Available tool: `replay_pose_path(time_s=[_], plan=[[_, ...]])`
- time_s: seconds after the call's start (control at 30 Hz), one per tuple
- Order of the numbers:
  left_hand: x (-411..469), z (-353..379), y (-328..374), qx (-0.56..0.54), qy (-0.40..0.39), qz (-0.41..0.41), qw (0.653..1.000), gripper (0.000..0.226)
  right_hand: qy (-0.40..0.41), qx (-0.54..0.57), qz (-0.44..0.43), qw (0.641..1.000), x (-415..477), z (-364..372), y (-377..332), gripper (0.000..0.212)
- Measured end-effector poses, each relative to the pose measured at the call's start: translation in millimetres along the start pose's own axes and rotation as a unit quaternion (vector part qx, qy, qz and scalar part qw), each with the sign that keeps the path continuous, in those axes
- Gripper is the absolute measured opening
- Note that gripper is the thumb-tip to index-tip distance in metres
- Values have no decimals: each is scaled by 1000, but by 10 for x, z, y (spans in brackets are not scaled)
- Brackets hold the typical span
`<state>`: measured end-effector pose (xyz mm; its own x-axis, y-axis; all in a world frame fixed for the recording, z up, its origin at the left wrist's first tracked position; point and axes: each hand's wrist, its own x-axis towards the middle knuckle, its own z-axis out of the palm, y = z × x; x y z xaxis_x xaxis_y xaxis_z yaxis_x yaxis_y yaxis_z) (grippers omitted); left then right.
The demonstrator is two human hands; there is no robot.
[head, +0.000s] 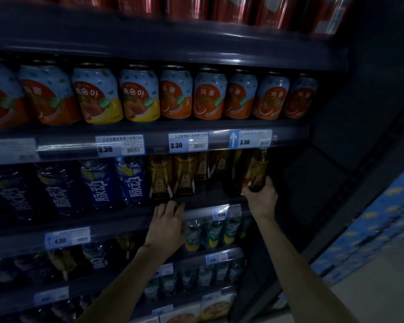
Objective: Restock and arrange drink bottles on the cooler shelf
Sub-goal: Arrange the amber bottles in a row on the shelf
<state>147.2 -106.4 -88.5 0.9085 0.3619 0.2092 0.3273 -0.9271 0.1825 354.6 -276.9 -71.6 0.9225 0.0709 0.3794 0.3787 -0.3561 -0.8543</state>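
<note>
While left hand (167,226) rests at shelf edge (126,220), right hand (261,198) grips amber bottle (257,171) (upright).

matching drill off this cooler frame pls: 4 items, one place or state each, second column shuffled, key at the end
Items
1. right hand
2. left hand
3. juice cans
4. blue bottles

Places or states
A. standing left of the amber bottles, same shelf
B. gripping a brown bottle at the right end of the shelf
C. lined up on the shelf above
D. fingers on the shelf edge below the amber bottles, holding nothing

Pairs: 1-B, 2-D, 3-C, 4-A
</note>
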Motion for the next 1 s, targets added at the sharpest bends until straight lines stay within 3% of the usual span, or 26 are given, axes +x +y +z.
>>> replay_pose_path(time_s=[0.1, 0.2, 0.23, 0.3, 0.4, 0.57, 0.67, 0.8, 1.0], plan=[[-1, 2, -2, 0, 0, -1, 1000, 57, -17, 0, 29, 999, 14, -7, -26, 38], [-2, -3, -5, -2, -1, 0, 1000, 57, 13, 30, 88, 996, -159, 5, -144, 87], [-2, -4, -3, -3, -2, 0, 1000, 57, 50, 24, 53, 997, -277, 39, -207, 86], [-4, -8, -4, -4, -3, 1, 1000, 57, 77, -12, -50, 996, -540, 205, -366, 62], [-3, -21, -16, -4, -5, 3, 1000, 58, -42, 5, -75, 996, -786, 590, -622, 42], [17, -50, -40, -60, -4, 2, 998, 49, -117, 78, -21, 990, -799, 1017, -889, 53], [-17, -54, -100, -92, 12, 0, 996, 49, -118, 102, -3, 988, -784, 1141, -923, 62], [-138, -22, -201, -46, 49, 12, 998, 52, -111, 126, 17, 986, -778, 1240, -933, 72], [-153, -1, -243, 1, 52, 22, 998, 61, -103, 86, 2, 991, -775, 1144, -847, 67]])
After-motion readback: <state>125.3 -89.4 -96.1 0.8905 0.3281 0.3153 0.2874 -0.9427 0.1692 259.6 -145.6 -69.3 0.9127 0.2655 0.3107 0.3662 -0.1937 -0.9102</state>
